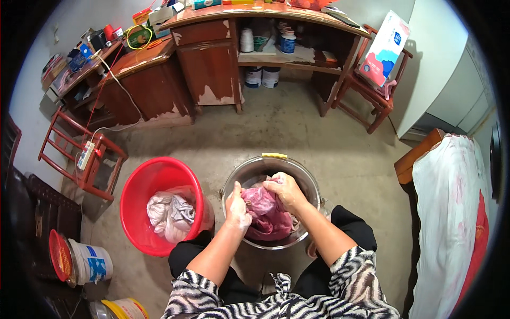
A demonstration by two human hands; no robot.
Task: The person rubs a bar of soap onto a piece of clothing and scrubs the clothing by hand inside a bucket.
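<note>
A wet pink cloth (258, 202) is bunched between my two hands over a round metal basin (313, 186). Its lower, darker part hangs down into the basin. My left hand (237, 207) grips the cloth's left side, with white suds on the wrist. On the far right side, my right hand (286, 192) has its fingers closed round the same cloth. A paler bit of fabric shows at the basin's right inside edge. Left of the basin stands a red plastic bucket (131, 198) holding a heap of whitish and grey laundry (171, 212).
A small wooden chair (101, 159) bearing a white power strip (85, 155) stands at the left. Pails (93, 263) sit at lower left. A worn wooden desk (207, 69) spans the back. A cloth-covered bed (441, 212) lines the right, and a chair (366, 98) holds a large package.
</note>
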